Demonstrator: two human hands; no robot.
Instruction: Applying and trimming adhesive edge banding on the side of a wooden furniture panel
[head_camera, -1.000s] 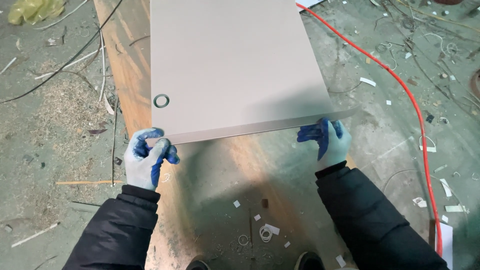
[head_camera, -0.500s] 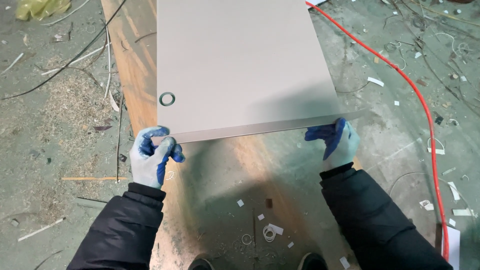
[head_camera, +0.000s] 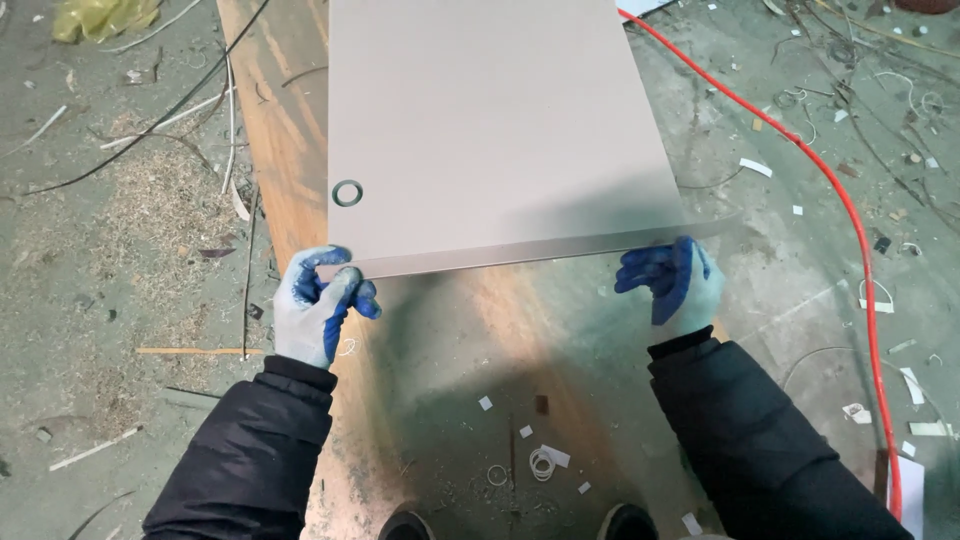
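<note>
Two gloved hands grip a beige panel (head_camera: 490, 130) by its near edge: left hand (head_camera: 318, 305) closed at seven o'clock, right hand (head_camera: 672, 285) closed at five o'clock.

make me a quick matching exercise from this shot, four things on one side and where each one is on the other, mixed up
Things:
1. beige panel
2. round hole
3. red cable
4. yellow plastic

Places:
A. top left corner, on the floor
B. held by its near edge in left hand and right hand
C. across the floor on the right
D. near the panel's left edge

Pairs: 1-B, 2-D, 3-C, 4-A
</note>
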